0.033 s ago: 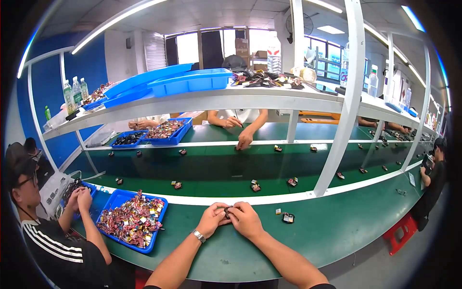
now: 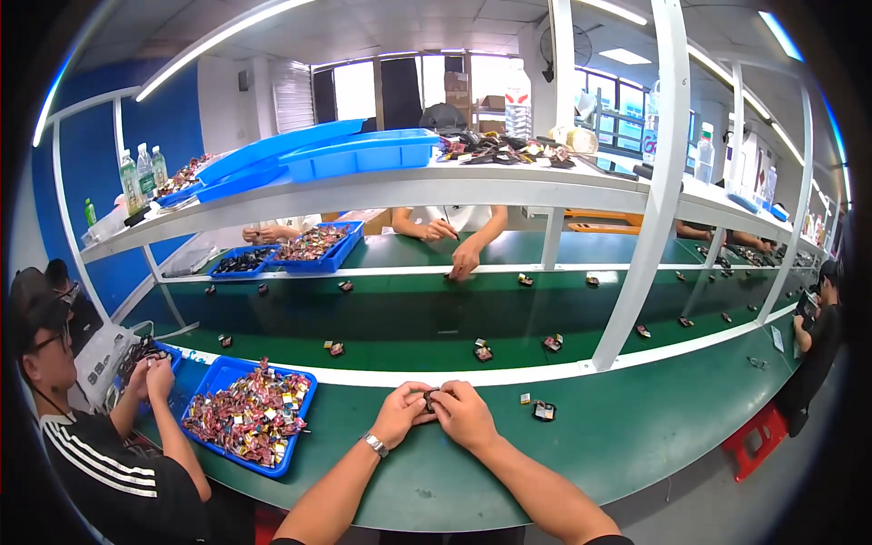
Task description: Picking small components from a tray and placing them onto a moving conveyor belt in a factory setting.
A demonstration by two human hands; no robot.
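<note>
Above the green work surface (image 2: pixel 563 472), my left hand (image 2: pixel 400 416) and my right hand (image 2: pixel 465 418) meet, fingertips pinched together. Between them is a small black part (image 2: pixel 430 401), mostly covered by the fingers, so its exact kind is not clear. A metal-band watch (image 2: pixel 374 444) circles my left wrist. To the right of my right hand lies a small black part with a pale face (image 2: pixel 543 411), a small yellow-and-white square piece (image 2: pixel 525 399) beside it. Left of my left hand stands a blue tray (image 2: pixel 307 409) heaped with small reddish, white and yellow pieces.
Beyond a white rail (image 2: pixel 400 376) runs a green belt (image 2: pixel 409 350) carrying scattered small parts (image 2: pixel 482 350). A white post (image 2: pixel 636 227) rises at right, supporting a shelf (image 2: pixel 381 193) with blue trays. A co-worker (image 2: pixel 118 445) sits close at left; another person's hand (image 2: pixel 466 261) is across the belt.
My hands hold the same position. Across the belt, the other person's hand has shifted very slightly.
</note>
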